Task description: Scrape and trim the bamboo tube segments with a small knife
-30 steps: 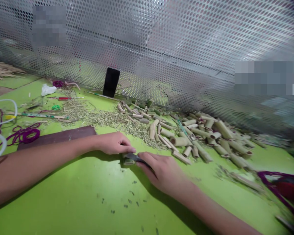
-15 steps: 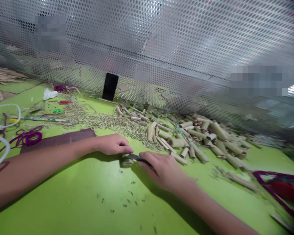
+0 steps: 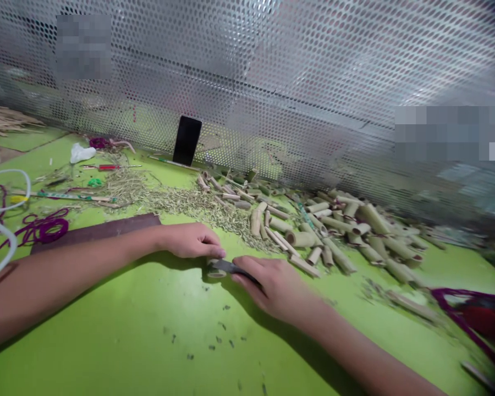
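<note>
My left hand (image 3: 192,240) is closed, its thumb and fingers pinching a short bamboo tube (image 3: 217,274) on the green table. The tube's open end faces me; most of its far side is hidden behind the fingers and the blade. In my closed right hand (image 3: 272,283) is a knife (image 3: 226,267) with a dark blade, which lies across the top of the tube, close to my left thumb. Small dark shavings (image 3: 220,326) are scattered on the table nearer to me.
Behind my right hand lies a heap of cut bamboo pieces (image 3: 301,238), bordered by pale shavings (image 3: 181,201). A phone (image 3: 187,140) leans on the perforated metal screen (image 3: 247,99). Purple cord (image 3: 53,230), a brown sheet (image 3: 107,228) and a white cable (image 3: 12,242) are left.
The knife blade now covers more of the bamboo tube's top and end. Both hands keep nearly the same place; the whole view has shifted slightly.
</note>
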`<state>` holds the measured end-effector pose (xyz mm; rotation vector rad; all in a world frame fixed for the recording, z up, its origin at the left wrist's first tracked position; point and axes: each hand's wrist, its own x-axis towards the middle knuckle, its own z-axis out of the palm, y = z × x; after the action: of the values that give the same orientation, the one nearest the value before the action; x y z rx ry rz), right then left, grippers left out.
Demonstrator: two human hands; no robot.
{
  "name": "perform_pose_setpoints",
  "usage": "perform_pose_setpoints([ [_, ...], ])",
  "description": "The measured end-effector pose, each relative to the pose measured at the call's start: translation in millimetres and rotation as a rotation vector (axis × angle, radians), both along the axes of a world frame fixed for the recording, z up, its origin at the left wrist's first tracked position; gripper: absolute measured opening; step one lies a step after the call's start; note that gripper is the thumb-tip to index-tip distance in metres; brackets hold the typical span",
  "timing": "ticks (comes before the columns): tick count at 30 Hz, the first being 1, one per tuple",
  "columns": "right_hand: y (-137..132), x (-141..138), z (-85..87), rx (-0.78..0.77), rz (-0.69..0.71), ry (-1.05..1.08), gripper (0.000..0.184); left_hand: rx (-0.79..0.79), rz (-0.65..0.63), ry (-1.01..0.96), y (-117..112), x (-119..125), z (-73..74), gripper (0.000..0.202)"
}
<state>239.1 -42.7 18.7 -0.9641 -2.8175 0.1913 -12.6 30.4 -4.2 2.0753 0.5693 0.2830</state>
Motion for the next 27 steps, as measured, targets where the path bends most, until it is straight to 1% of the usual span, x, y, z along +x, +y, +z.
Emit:
perform_pose_setpoints([
  [4, -9.9, 3.5, 1.9, -0.018, 0.091, -0.073, 0.038, 0.028, 0.010, 0.004, 0.6, -2.0, 1.5, 0.045],
  [6, -12.4, 5.6, 1.2, 0.000, 0.118, -0.044, 0.037, 0.033, 0.016, 0.012, 0.6, -2.0, 1.1, 0.046],
  [9, -10.0, 5.8, -1.3, 0.068, 0.052, 0.057, 0.035, 0.035, 0.012, 0.010, 0.0, -0.7, -0.8, 0.049],
  [11, -6.6, 3.4, -3.4, 0.103, -0.007, 0.062, 0.033, 0.036, 0.007, 0.001, -0.5, 0.2, -1.7, 0.050],
  [13, -4.2, 0.6, -5.1, 0.090, -0.029, 0.028, 0.030, 0.027, 0.007, -0.003, -0.8, 0.4, -1.7, 0.049],
  [18, -3.7, 1.0, -6.5, 0.023, -0.022, 0.034, 0.032, -0.016, -0.008, -0.012, -0.9, -2.0, 0.5, 0.049],
  [22, -5.0, 3.8, -6.1, 0.067, -0.004, 0.051, 0.036, -0.035, -0.002, -0.009, -1.8, -2.6, 1.4, 0.039],
  [27, -6.2, -0.8, -4.7, 0.134, -0.015, 0.016, 0.040, -0.029, -0.004, -0.008, -3.5, 0.3, 1.2, 0.045],
])
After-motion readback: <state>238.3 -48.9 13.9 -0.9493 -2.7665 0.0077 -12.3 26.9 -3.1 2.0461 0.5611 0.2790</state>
